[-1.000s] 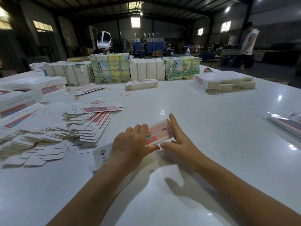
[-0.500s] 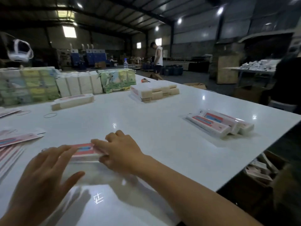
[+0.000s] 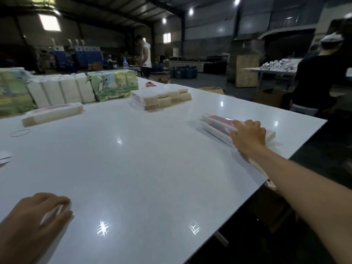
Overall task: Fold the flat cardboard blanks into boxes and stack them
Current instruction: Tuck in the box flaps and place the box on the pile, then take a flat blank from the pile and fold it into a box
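A small stack of folded white boxes with red and blue print [image 3: 215, 121] lies near the right edge of the white table [image 3: 152, 168]. My right hand [image 3: 247, 135] reaches out over that stack, and its fingers curl over a folded box lying on top of it. My left hand [image 3: 32, 218] rests on the table at the lower left. A thin white cardboard piece [image 3: 54, 213] shows between its thumb and fingers; blur hides what it is exactly.
Wrapped bundles [image 3: 114, 84] line the far side, with a block of flat blanks [image 3: 162, 100] and a long bundle [image 3: 53, 113] in front. A rubber band [image 3: 20, 132] lies at the left. A person in black [image 3: 320, 77] stands beyond the table's right edge.
The view has swung to the right. My right hand carried the folded box from in front of me out to the stack at the right edge. My left hand stayed near me.
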